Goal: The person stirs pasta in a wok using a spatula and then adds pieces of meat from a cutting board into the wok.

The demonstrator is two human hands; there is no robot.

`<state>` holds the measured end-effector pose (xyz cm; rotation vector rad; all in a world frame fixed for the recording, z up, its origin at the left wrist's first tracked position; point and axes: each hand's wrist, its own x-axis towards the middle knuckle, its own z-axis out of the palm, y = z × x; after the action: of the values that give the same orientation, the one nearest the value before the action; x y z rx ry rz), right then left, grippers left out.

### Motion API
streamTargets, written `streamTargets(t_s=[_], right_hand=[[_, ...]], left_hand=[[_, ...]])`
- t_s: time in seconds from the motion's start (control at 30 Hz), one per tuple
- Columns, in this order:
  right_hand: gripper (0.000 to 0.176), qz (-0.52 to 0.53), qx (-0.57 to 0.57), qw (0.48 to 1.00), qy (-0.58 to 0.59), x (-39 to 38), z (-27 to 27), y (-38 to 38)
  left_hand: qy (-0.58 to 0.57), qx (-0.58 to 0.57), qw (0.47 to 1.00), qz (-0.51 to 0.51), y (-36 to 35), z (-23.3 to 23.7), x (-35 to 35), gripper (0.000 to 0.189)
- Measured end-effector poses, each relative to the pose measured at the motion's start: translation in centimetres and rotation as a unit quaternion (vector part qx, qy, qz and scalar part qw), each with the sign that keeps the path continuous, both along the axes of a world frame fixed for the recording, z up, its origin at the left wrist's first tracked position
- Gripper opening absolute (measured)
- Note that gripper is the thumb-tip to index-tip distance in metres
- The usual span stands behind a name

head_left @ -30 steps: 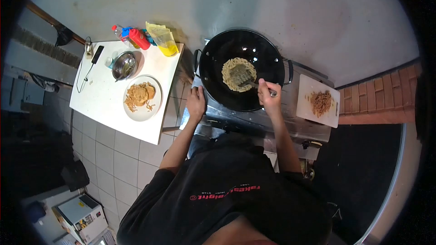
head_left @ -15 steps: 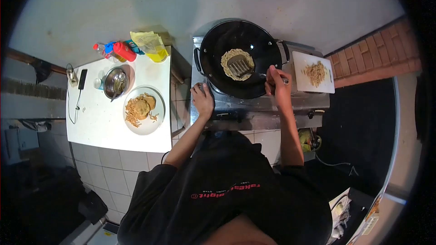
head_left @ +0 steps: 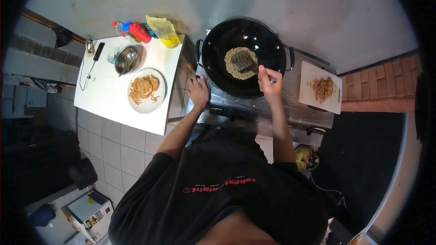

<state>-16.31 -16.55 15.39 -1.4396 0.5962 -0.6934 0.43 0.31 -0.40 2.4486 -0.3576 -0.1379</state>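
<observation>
My right hand (head_left: pixel 270 81) is wrapped round the handle of a slotted spatula (head_left: pixel 244 60). The spatula's dark slotted head lies on a round, pale patty of small pieces (head_left: pixel 240 73) in the bottom of a black wok (head_left: pixel 218 79). My left hand (head_left: pixel 198 91) lies on the left front corner of the metal stove (head_left: pixel 245 105), fingers stretched out and holding nothing.
Right of the wok, a white cutting board (head_left: pixel 308 86) bears chopped brown pieces (head_left: pixel 323 89). On the white table (head_left: pixel 106 104) at left are a plate (head_left: pixel 144 107) of fried food, a metal bowl (head_left: pixel 126 60), a red bottle (head_left: pixel 140 32) and a yellow packet (head_left: pixel 164 31).
The camera view has turned a little, shifting the whole scene. The spatula's head still lies over the patty, with its handle angled slightly differently. My left hand stays on the stove corner.
</observation>
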Motion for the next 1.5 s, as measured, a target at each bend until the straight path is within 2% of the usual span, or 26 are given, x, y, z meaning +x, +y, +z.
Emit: streamTargets(t_s=[0.17,0.37,0.83,0.97,1.03,1.1,1.17,1.23,1.3,1.33,1.43,1.5], right_hand=[[0.047,0.021,0.060,0.998,-0.023,0.0,-1.0,-1.4],[0.047,0.035,0.106,0.994,0.021,-0.4,-1.2,-2.7],[0.047,0.007,0.061,0.998,0.014,-0.1,-1.8,-2.4],[0.046,0.018,0.085,0.996,-0.004,0.5,-0.6,-2.5],[0.044,0.021,0.064,0.998,0.014,0.6,0.1,-2.4],[0.046,0.039,0.048,0.996,0.057,0.9,1.0,-3.2],[0.049,0.086,-0.126,0.986,0.063,1.8,1.4,-3.6],[0.048,0.116,-0.152,0.979,0.076,2.7,3.6,-3.9],[0.039,0.144,-0.219,0.957,0.121,3.7,4.5,-4.6],[0.039,0.190,-0.213,0.944,0.167,4.2,7.7,-4.3],[0.037,0.225,-0.281,0.920,0.151,6.6,8.6,-5.4],[0.038,0.284,-0.298,0.895,0.170,8.2,9.1,-6.3]], left_hand=[[0.000,0.007,1.000,-0.010,-0.2,0.2,0.0,0.050],[0.006,0.023,1.000,-0.009,-0.3,0.0,0.0,0.053],[0.006,0.005,1.000,-0.011,0.0,-0.6,0.2,0.056],[0.014,-0.005,1.000,-0.013,-0.4,-0.5,0.5,0.057],[-0.012,0.004,1.000,-0.020,-0.1,-0.7,0.1,0.056],[0.013,-0.002,0.999,-0.030,0.0,-0.8,0.2,0.056],[0.002,-0.007,1.000,-0.008,-0.2,-0.7,0.1,0.054],[0.005,-0.008,1.000,0.003,-0.2,0.3,-0.2,0.053],[-0.007,0.000,1.000,-0.008,-0.2,0.8,-0.3,0.052],[-0.026,0.005,1.000,-0.005,-0.2,0.6,-0.2,0.051],[0.000,0.008,1.000,-0.011,0.0,1.1,-0.3,0.050],[0.005,0.016,1.000,0.009,-0.1,1.1,-0.4,0.049]])
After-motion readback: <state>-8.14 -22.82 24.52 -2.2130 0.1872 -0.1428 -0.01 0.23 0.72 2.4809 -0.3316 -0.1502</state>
